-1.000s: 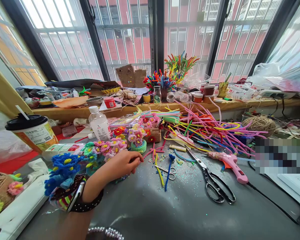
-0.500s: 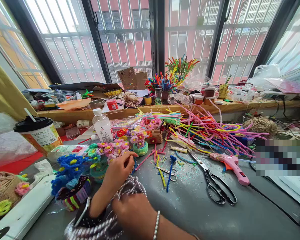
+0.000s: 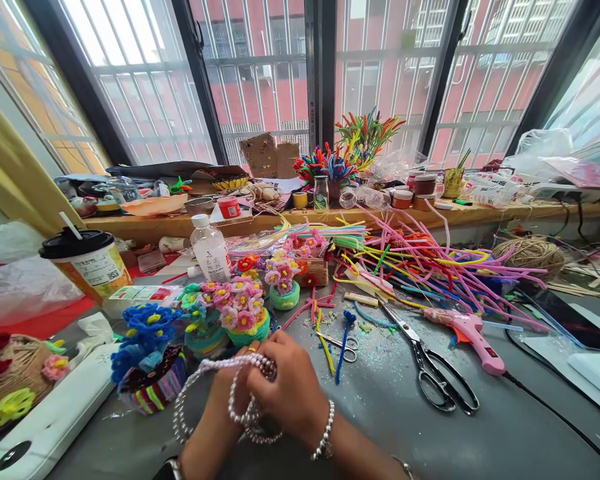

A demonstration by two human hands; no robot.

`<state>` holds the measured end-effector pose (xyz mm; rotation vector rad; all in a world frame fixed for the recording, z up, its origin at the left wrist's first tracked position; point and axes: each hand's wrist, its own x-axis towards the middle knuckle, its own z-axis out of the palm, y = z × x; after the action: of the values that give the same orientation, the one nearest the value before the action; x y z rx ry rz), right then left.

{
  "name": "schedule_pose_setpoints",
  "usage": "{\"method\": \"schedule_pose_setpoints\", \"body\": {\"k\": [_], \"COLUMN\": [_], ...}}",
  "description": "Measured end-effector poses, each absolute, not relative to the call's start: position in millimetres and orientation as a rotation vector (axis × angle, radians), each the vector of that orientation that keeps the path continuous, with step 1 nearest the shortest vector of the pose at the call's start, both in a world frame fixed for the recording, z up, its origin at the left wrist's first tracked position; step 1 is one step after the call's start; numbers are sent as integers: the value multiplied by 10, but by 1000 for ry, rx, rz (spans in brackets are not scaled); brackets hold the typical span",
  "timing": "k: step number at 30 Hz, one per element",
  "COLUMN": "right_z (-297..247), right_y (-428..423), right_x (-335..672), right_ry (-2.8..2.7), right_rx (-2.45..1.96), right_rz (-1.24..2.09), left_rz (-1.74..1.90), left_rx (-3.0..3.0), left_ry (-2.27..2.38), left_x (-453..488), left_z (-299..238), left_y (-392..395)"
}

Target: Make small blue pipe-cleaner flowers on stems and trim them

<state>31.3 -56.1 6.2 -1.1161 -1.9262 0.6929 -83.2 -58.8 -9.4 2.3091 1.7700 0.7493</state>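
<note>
My left hand (image 3: 219, 420) and my right hand (image 3: 286, 387) meet low in the middle, both closed on a looped string of white pearl beads (image 3: 195, 390). The right hand covers part of the left, with a bead bracelet on its wrist. Just beyond the fingers stand small pots of pipe-cleaner flowers: a pink one (image 3: 241, 313) and a blue one (image 3: 147, 347).
Large black scissors (image 3: 433, 373), small scissors (image 3: 343, 345) and a pink glue gun (image 3: 473, 333) lie on the grey table (image 3: 405, 433) to the right. A heap of coloured pipe cleaners (image 3: 420, 260), a twine ball (image 3: 530, 253), a plastic bottle (image 3: 210, 248) and a lidded drink cup (image 3: 87, 261) stand behind.
My left hand drew back from the flower pots. My right hand came up into view with the bead string, and both hands now hold it together.
</note>
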Motion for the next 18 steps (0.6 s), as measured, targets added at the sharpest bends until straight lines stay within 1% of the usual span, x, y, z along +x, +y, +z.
{"method": "schedule_pose_setpoints", "body": {"k": [2, 3, 5, 8, 11, 13, 15, 18], "right_z": [36, 16, -29, -68, -38, 0, 21, -8], "right_y": [-507, -484, -452, -436, -438, -448, -473, -541], "right_x": [372, 411, 489, 595, 707, 789, 854, 863], "right_ry": [-1876, -1878, -1938, -2045, -2081, -2080, -2103, -2239], "right_rx": [-1178, -1203, -1235, -1254, -1191, -1183, -1257, -1332], "right_rz": [753, 787, 853, 887, 866, 833, 774, 754], "left_rz": [520, 486, 569, 499, 637, 628, 582, 549], "left_rx": [2376, 2411, 2421, 2403, 2325, 2270, 2198, 2140], "left_ry": [1696, 1646, 1636, 1540, 1817, 1924, 1973, 1921], "left_x": [-907, -965, -1098, -1265, -1320, -1294, -1231, -1103], "left_z": [-114, -117, -82, 83, 232, 223, 126, -64], "left_y": [-624, -653, -731, -859, -925, -928, -915, -897]}}
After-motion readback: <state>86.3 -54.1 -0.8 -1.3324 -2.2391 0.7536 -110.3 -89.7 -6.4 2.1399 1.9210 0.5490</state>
